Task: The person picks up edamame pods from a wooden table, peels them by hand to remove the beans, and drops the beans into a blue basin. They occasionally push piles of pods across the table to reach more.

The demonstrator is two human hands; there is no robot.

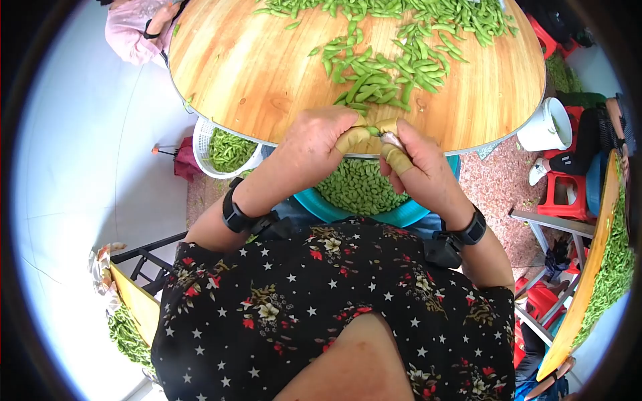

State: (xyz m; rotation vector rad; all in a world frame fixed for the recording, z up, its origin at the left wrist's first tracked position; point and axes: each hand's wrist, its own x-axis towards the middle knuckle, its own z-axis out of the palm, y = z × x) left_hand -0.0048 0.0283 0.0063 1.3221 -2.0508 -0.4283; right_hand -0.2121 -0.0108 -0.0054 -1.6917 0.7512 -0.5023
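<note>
At the near edge of the round wooden table (234, 73), my left hand (317, 140) and my right hand (424, 160) meet with fingertips nearly together. A green soybean pod (373, 131) shows between them, pinched by the left thumb and finger. Yellowish tape wraps fingers of both hands. Along the right fingers lies a small pale, shiny piece (390, 139); what it is I cannot tell. Just past my hands is a heap of green pods (378, 80). Below them a turquoise basin (319, 206) holds many shelled green beans (361, 187).
Left of my arm, a white basket (200, 144) holds pods. A white bucket (545, 130) stands at the table's right, near a red stool (565, 194). Another wooden table (568, 327) with pods is farther right. A person in pink (137, 30) sits at the upper left.
</note>
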